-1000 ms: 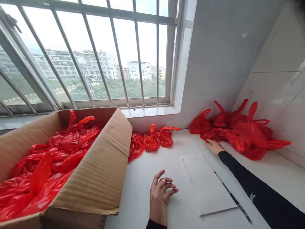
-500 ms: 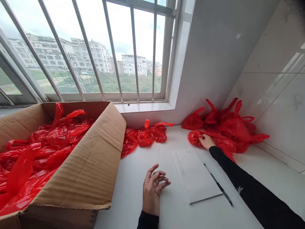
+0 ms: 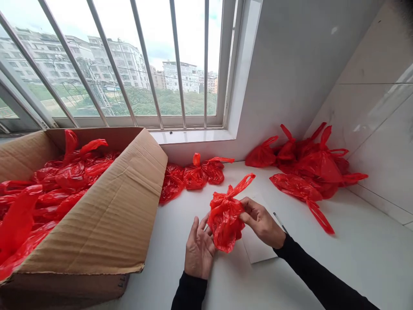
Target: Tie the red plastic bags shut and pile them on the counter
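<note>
A knotted red plastic bag [image 3: 226, 224] is held up over the white counter, its tied handle loop pointing up and right. My right hand [image 3: 262, 221] pinches its right side between thumb and fingers. At the bag's left side is my left hand [image 3: 200, 247], palm turned toward it, thumb apart and stretched out. The left fingertips reach partly behind the bag, where contact is hidden. Beneath lies an open notebook [image 3: 256, 245], partly covered by the bag and right hand. A black pen [image 3: 279, 221] shows only at its upper end beside my right wrist.
A cardboard box [image 3: 106, 215] full of red bags [image 3: 71, 176] stands at left. Several tied red bags [image 3: 195, 176] sit against the wall below the barred window [image 3: 148, 64]. More red bags [image 3: 318, 163] are heaped in the right corner, one with its handle [image 3: 321, 217] trailing forward.
My right hand has taken a red bag from the right heap and brought it left to my left hand, over the notebook. The view has shifted slightly.
</note>
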The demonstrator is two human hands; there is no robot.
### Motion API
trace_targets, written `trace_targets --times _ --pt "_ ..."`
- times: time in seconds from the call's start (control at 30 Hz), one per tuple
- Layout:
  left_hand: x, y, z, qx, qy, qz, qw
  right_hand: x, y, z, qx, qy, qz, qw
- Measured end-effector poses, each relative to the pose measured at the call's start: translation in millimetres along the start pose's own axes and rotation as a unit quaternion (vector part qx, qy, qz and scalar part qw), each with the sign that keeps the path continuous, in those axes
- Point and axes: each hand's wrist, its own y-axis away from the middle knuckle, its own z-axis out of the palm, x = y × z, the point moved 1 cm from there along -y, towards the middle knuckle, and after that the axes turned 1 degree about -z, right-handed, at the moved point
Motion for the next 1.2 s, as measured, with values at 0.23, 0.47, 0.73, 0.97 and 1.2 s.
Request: trace_targets --times 0.23,0.47,0.73,0.97,1.2 --pt "-6.8 2.1 8.0 0.032 -0.095 0.083 0.992 36.7 24.5 28.0 0.125 -0.110 0.060 0.984" --pt "-10.5 -1.8 8.4 0.014 -0.158 0.077 0.984 37.9 21.5 30.3 0.086 -0.117 0.105 0.984" --pt "-17.4 -6.7 6.2 0.035 -0.239 0.078 0.967 36.8 23.8 25.4 0.123 -0.128 0.111 0.978" --pt "-17.4 -4.3 8.0 0.035 -0.228 0.052 0.972 37.9 25.2 26.4 0.147 -0.168 0.102 0.969" --pt "-15.3 -7.0 -1.0 0.012 -0.249 0.078 0.965 29.1 24.6 24.8 0.081 -0.169 0.112 0.976"
